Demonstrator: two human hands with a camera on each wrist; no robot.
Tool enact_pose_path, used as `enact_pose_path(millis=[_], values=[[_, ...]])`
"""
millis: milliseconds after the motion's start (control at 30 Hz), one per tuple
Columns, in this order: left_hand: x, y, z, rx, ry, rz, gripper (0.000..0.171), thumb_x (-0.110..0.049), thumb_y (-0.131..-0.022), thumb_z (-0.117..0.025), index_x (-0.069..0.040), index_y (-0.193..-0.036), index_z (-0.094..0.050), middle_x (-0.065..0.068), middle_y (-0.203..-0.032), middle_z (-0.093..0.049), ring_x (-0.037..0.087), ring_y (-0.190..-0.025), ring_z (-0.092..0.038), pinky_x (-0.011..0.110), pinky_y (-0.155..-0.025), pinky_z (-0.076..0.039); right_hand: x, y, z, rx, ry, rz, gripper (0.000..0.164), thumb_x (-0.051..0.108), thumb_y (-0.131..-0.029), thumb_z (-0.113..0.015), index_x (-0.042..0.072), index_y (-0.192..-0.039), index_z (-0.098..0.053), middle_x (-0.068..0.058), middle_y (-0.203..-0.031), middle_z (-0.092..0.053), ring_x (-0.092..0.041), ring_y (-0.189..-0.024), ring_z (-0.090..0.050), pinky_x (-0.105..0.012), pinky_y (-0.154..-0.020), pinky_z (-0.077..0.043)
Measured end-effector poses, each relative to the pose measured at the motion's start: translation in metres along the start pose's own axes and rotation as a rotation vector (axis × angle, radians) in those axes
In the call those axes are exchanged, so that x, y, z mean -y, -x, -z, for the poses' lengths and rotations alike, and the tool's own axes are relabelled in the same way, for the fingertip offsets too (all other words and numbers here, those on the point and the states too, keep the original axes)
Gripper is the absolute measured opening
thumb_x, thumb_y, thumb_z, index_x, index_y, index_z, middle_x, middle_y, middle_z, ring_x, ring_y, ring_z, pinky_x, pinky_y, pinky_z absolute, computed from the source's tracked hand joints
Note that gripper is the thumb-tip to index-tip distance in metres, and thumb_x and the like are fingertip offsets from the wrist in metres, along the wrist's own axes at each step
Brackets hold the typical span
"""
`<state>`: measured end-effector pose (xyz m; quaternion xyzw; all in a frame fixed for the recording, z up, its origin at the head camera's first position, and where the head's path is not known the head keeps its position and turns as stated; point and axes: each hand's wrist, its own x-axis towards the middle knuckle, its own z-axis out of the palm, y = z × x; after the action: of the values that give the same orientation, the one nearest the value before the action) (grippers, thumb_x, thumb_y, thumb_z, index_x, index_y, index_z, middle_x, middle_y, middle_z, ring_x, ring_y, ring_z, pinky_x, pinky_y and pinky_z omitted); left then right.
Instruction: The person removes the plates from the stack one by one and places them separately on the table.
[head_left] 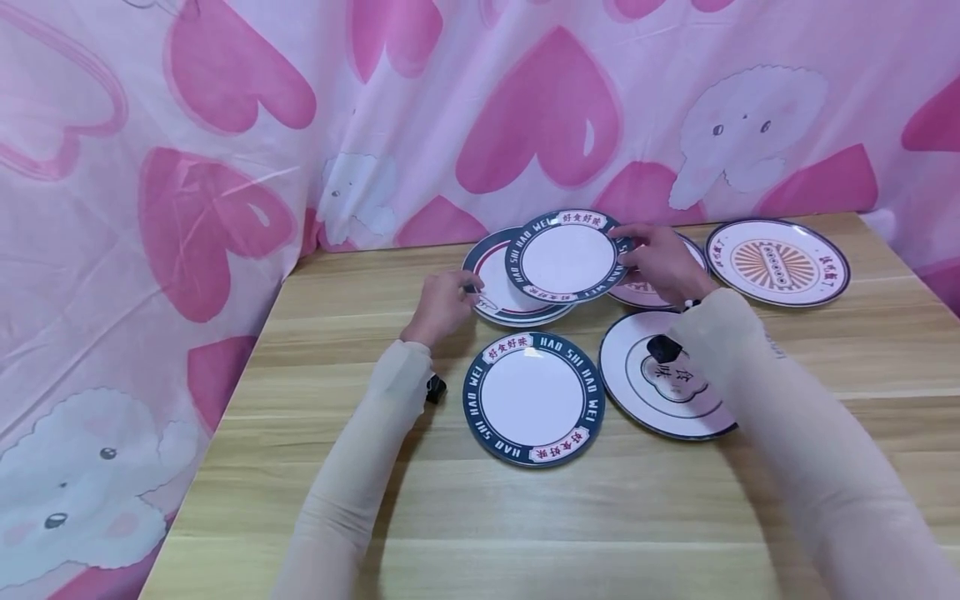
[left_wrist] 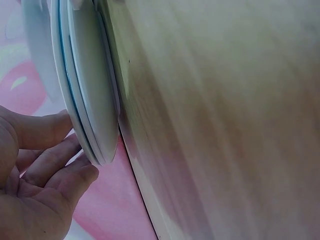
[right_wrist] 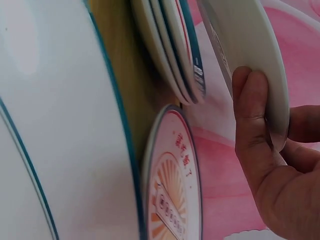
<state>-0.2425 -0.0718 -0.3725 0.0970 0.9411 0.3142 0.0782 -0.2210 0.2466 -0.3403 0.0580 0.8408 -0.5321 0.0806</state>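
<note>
My right hand pinches the edge of a white dinner plate with a dark blue lettered rim. That plate is raised and overlaps a stack of plates at the back, whose top one has a red ring. In the right wrist view my thumb and fingers lie on either side of the held plate. At the stack's left edge my left hand grips the rims. In the left wrist view the thumb and curled fingers meet the stacked plates.
Another blue-rimmed plate lies at the front middle of the wooden table. To its right sits a plate with a dark label, partly under my right sleeve. Sunburst plates lie behind my right hand and at the far right. A pink heart-patterned curtain hangs behind.
</note>
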Motion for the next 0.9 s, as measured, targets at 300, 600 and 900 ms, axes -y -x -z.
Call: enact_pose_path(millis=[300,600,900], values=[[-0.002,-0.001,0.000,-0.004,-0.007,-0.014,0.026,-0.009,-0.097,-0.063,-0.016,-0.121,-0.070,0.005,-0.129,-0.066,0.023,-0.112,-0.055,0.035,-0.094,-0.053,0.003,0.009,0.014,-0.002,-0.014,0.009,0.052,0.005,-0.105,-0.042,0.016,-0.155,-0.038,-0.018,-0.156,-0.035,-0.030,-0.114,-0.056,-0.015,-0.080,-0.056],[-0.001,0.000,0.000,0.002,-0.017,-0.001,0.027,-0.009,-0.098,-0.063,-0.017,-0.123,-0.070,0.005,-0.130,-0.066,0.022,-0.112,-0.056,0.032,-0.085,-0.053,-0.001,0.017,0.020,-0.006,-0.027,-0.001,0.051,0.005,-0.105,-0.043,0.015,-0.155,-0.039,-0.017,-0.152,-0.038,-0.026,-0.110,-0.056,-0.015,-0.080,-0.056],[0.000,0.000,-0.002,-0.009,-0.013,-0.003,0.028,-0.010,-0.098,-0.063,-0.017,-0.124,-0.069,0.004,-0.131,-0.066,0.022,-0.112,-0.056,0.032,-0.086,-0.055,-0.002,0.026,0.028,-0.025,-0.032,-0.017,0.050,0.007,-0.105,-0.044,0.018,-0.154,-0.042,-0.015,-0.155,-0.036,-0.024,-0.113,-0.055,-0.014,-0.080,-0.054]])
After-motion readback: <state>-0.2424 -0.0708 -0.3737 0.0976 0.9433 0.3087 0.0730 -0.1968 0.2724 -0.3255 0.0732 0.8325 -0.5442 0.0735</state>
